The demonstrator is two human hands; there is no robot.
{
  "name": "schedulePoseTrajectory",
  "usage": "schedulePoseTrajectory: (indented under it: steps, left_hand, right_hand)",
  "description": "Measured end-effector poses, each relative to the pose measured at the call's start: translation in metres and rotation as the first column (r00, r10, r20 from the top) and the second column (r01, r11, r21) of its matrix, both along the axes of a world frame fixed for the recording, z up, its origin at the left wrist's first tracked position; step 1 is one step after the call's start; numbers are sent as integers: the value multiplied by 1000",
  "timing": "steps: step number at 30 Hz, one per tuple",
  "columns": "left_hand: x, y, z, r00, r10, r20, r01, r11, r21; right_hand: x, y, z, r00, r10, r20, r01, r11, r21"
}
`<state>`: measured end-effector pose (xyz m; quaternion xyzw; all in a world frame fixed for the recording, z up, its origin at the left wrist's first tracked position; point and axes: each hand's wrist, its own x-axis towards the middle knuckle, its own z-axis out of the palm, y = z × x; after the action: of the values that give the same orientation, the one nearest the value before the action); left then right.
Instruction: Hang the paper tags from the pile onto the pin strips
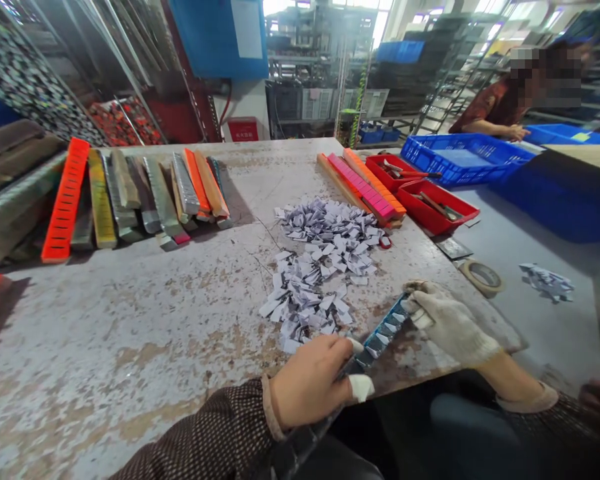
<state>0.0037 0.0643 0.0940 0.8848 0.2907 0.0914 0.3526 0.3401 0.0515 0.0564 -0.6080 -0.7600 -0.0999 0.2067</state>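
Note:
My left hand (315, 377), with white wraps on its thumb and a fingertip, grips a long bar with a shiny blue slotted face (384, 333). Small white pieces stick out of several of its slots. The bar slants over the table's front edge, its near end running down below my hand. At its far end is my right hand (443, 323), in a whitish work glove, fingers closed together against the bar; what lies between the fingertips is hidden. Just beyond the bar lies a loose pile of small white pieces (325, 260).
At the left lie several slotted bars, among them an orange bar (66, 200). Pink and orange bars (363, 183), red trays (437, 207), a blue crate (465, 160) and a tape roll (481, 277) occupy the right. A co-worker (500, 103) is at the far right.

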Motion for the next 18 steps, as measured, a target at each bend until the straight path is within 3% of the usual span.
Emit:
schedulePoseTrajectory:
  steps: [3, 5, 7, 13, 18]
  left_hand:
    - [0, 19, 10, 977, 164, -136, -125, 959, 255]
    - [7, 35, 11, 955, 240, -173, -148, 893, 424]
    - [18, 51, 6, 946, 265, -185, -139, 851, 506]
    - [34, 78, -15, 947, 281, -153, -169, 845, 507]
    - [25, 69, -3, 949, 314, -19, -267, 836, 479]
  right_hand:
    - [4, -11, -3, 993, -78, -90, 80, 997, 22]
    - [5, -19, -6, 984, -113, -141, 121, 991, 52]
    - [4, -27, -9, 976, -109, -187, 120, 992, 48]
    - [-2, -45, -3, 954, -99, -283, 111, 994, 26]
    - [-28, -43, 16, 942, -89, -325, 122, 989, 84]
